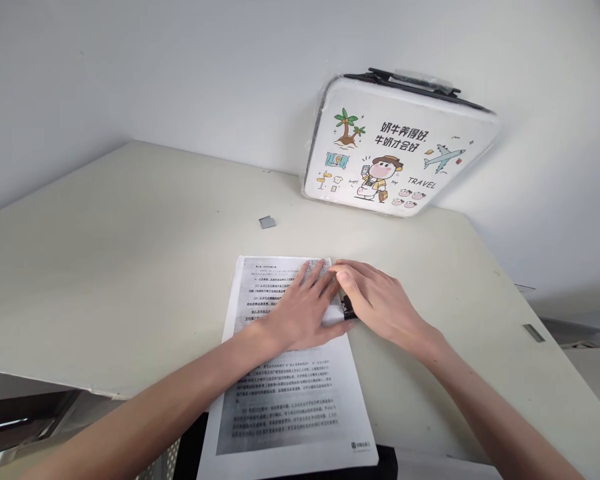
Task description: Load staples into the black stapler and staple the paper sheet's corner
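A printed sheet of paper [285, 393] lies on the pale table [130, 267], its lower end hanging over the front edge. My left hand [300, 310] rests flat on the upper part of the sheet, fingers stretched out. My right hand [377, 300] lies at the sheet's right edge, fingers together and pressed on the top right corner. A small dark object [349, 308] shows under my right hand; I cannot make out what it is.
A white case [395, 143] with cartoon travel pictures and a black handle leans against the wall at the back right. A small grey square piece [267, 222] lies on the table behind the paper. A slot [533, 333] sits near the right table edge.
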Demonstrator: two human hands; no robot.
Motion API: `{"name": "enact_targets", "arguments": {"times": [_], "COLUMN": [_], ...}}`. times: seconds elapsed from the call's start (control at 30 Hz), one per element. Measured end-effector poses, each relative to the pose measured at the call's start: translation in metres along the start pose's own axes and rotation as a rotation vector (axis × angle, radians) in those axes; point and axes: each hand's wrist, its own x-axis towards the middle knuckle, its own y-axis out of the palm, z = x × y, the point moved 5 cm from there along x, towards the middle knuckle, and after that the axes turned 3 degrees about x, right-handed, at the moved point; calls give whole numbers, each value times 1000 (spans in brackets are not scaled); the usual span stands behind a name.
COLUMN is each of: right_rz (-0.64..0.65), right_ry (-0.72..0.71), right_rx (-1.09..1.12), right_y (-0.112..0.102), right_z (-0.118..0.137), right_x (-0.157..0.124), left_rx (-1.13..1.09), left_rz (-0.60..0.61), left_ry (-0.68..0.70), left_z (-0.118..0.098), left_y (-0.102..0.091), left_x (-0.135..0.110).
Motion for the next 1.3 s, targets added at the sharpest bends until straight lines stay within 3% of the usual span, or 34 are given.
{"name": "enact_targets", "arguments": {"times": [0.33, 0.7, 1.3], "right_rz": [9, 79, 28], "right_ry": [18, 134, 45], "right_rx": [-81, 93, -96], "right_y": [3, -10, 4], "right_z": [4, 0, 3], "right_x": [1, -2, 2], "left_rx": [26, 4, 66], "left_rz": [-33, 19, -73], "left_ry": [5, -5, -1], "left_z": [0, -1, 0], "left_y": [1, -4, 3], "left_x": [-1, 0, -2]}}
